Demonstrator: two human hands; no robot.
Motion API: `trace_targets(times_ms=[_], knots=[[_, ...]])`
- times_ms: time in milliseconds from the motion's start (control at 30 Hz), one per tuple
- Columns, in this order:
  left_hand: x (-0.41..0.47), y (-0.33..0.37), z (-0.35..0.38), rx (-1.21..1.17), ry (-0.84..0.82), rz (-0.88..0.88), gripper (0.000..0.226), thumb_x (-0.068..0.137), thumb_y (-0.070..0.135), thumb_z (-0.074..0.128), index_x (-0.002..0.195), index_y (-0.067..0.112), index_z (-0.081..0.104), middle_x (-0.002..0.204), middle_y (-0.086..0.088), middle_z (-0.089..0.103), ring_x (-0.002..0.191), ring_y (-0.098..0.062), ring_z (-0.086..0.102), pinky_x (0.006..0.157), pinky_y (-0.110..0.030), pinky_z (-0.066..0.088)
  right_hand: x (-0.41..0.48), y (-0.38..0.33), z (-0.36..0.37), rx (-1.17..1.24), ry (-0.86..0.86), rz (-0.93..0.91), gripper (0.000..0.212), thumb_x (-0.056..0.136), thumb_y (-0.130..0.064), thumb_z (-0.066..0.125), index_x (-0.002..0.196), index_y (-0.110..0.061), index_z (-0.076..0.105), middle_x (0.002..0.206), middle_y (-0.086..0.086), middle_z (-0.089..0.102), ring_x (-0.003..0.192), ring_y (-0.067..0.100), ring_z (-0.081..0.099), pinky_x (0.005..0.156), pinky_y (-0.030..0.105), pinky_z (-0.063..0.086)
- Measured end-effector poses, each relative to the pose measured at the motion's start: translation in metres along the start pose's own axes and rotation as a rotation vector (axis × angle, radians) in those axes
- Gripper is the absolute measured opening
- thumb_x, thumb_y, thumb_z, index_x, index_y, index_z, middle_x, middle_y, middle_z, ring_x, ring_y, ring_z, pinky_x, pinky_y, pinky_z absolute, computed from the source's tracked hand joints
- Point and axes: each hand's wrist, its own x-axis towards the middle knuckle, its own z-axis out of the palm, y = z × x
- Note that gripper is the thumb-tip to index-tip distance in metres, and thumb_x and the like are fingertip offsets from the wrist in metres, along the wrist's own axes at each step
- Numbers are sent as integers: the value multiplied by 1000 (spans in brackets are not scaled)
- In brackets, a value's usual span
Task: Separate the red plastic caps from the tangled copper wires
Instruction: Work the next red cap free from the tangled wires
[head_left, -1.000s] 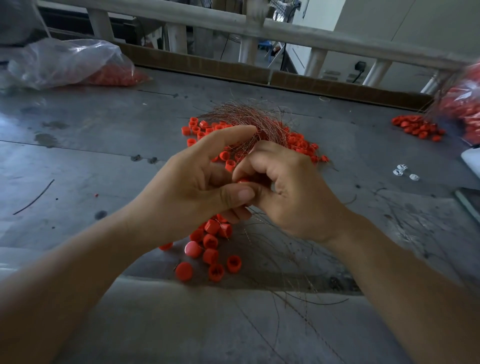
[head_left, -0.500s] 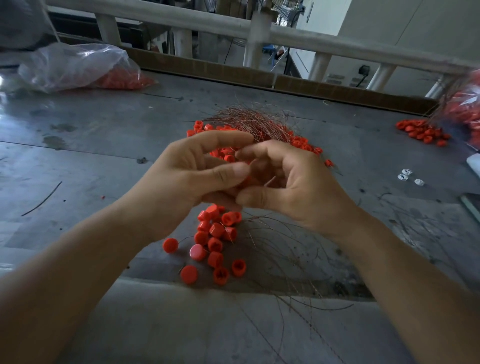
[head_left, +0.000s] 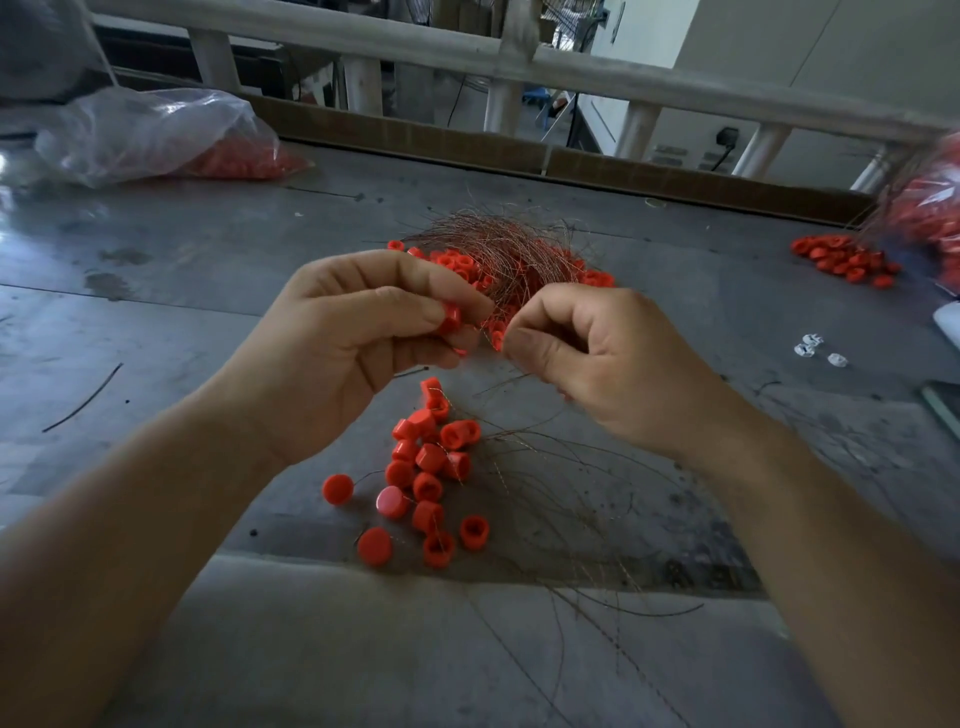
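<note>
Frame centre: I am watching the left hand (head_left: 353, 338) pinching a red cap (head_left: 451, 317) while the right hand (head_left: 613, 358) is nipping strands from the copper wires (head_left: 501, 249) heaped just above — the hands, pressed together half a second ago, are now drawing apart. Loose caps (head_left: 426, 467) are lying below.

A workshop — scuffed metal bench (head_left: 156, 312), bag (head_left: 130, 135) of red caps (head_left: 244, 161), rough railing (head_left: 675, 83).

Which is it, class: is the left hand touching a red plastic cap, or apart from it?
Touching. The head view shows the left hand pinching one red plastic cap between thumb and fingers, with no gap visible.
</note>
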Motion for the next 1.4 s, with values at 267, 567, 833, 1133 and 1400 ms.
trace_targets(times_ms=[267, 567, 833, 1133, 1400], knots=[[3, 1, -4, 216, 186, -42, 24, 59, 22, 63, 79, 8, 65, 61, -5, 66, 57, -16, 65, 51, -21, 53, -2, -1, -2, -189, -112, -18, 23, 87, -22, 60, 69, -34, 51, 64, -13, 56, 63, -4, 53, 58, 7, 41], [16, -20, -18, 905, 503, 76, 21, 81, 7, 66, 78, 28, 64, 77, 8, 63, 68, -1, 59, 67, -13, 47, -1, 13, 17, -373, -313, -8, 11, 89, -25, 57, 86, -15, 62, 80, -8, 58, 77, 8, 53, 71, 23, 42], [28, -43, -26, 1290, 346, 75, 36, 81, 23, 68, 117, 19, 63, 103, 3, 53, 84, -8, 49, 69, -15, 29, 2, 16, 21, -461, -235, -189, 18, 88, -26, 58, 94, -13, 69, 82, 0, 57, 78, 15, 55, 74, 39, 48], [29, -42, -31, 1321, 323, 58, 11, 78, 23, 70, 90, 22, 70, 89, 4, 52, 80, -11, 49, 59, -20, 28, 3, 18, 15, -396, -228, -160, 32, 81, -42, 60, 88, -12, 69, 81, -3, 61, 76, 10, 56, 72, 32, 49], [34, -37, -32, 1280, 347, 71, 15, 82, 17, 68, 96, 19, 71, 141, 0, 41, 127, -21, 38, 102, -35, 31, 4, 19, 1, -323, -94, -161, 32, 80, -39, 59, 82, -10, 71, 77, -5, 62, 72, 9, 59, 69, 26, 50]])
